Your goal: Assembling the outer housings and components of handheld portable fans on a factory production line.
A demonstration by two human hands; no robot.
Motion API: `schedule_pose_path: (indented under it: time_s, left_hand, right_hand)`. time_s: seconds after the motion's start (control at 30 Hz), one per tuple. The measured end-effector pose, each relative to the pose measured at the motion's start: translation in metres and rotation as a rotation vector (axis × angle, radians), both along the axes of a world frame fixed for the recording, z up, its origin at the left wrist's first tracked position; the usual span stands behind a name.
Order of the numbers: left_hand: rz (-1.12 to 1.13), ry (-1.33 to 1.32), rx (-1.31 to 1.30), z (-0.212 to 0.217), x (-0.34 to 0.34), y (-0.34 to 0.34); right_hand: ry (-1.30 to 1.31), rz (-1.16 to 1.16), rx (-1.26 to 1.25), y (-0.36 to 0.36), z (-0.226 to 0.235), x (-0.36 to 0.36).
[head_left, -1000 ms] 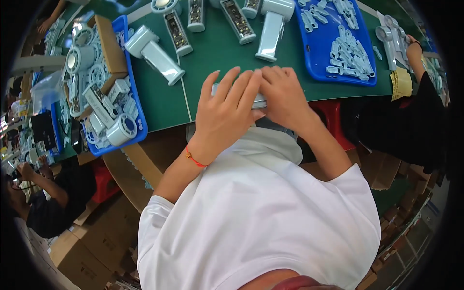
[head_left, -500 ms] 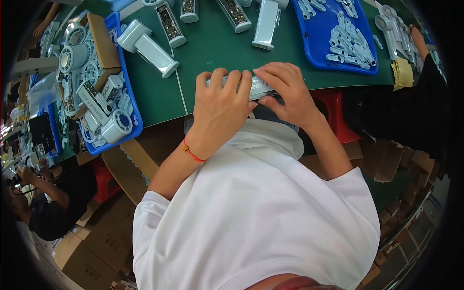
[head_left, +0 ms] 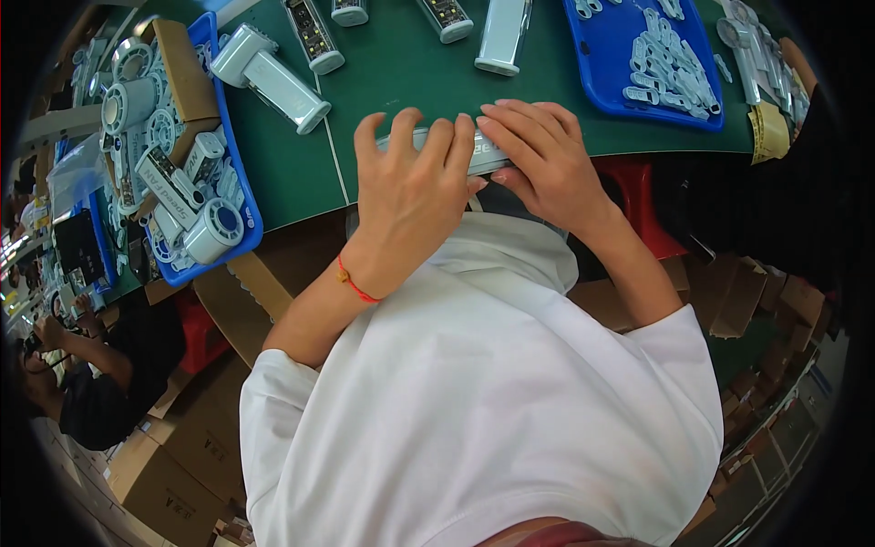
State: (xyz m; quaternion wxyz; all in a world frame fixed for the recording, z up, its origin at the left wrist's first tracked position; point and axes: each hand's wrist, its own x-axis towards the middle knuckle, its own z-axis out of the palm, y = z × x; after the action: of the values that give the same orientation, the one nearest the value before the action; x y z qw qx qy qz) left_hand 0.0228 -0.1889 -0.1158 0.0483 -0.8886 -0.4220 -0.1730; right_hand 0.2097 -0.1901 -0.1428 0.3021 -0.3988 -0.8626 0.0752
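At the near edge of the green table, a white handheld fan handle [head_left: 486, 157] lies crosswise between my hands, with pale lettering on its face. My left hand [head_left: 408, 187], a red cord on its wrist, arches its fingers over the left part of the handle and keeps hold of it. The fingers and thumb of my right hand [head_left: 550, 164] grip the right end. Both hands cover much of the handle, so its ends are hidden. Beyond them lies a closed white fan body [head_left: 284, 91], while another handle [head_left: 313, 36] shows its circuit board.
On the left, a blue tray [head_left: 253, 228] holds fan parts and a cardboard box [head_left: 187, 68]. A second blue tray [head_left: 602, 105] with small white clip-like pieces stands at right. Yellow paper [head_left: 768, 134] hangs at the table's edge. People sit on both sides near red stools [head_left: 643, 205].
My left fingers are more arched and spread over the handle, and the right hand has shifted slightly. The table's contents sit a little higher in view.
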Motion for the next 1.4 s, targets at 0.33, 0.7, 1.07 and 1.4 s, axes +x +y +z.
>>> schedule_pose_path:
  time_s: [0.33,0.7,1.07,1.4]
  left_hand:
    - [0.055,0.078,0.09,-0.012,0.008,-0.005]
    - [0.074,-0.002,0.163,-0.029,0.01,-0.002]
    - [0.061,-0.033,0.212,-0.03,0.006,0.007]
    - [0.071,-0.035,0.096,-0.031,0.007,-0.006]
  right_hand:
    - [-0.064,0.062,-0.128,-0.002,0.013,-0.005]
    - [-0.038,-0.029,0.043,-0.008,-0.014,-0.016]
    - [-0.005,-0.039,0.0,-0.001,-0.006,-0.018]
    - [0.162,-0.128,-0.196,-0.015,-0.01,-0.02]
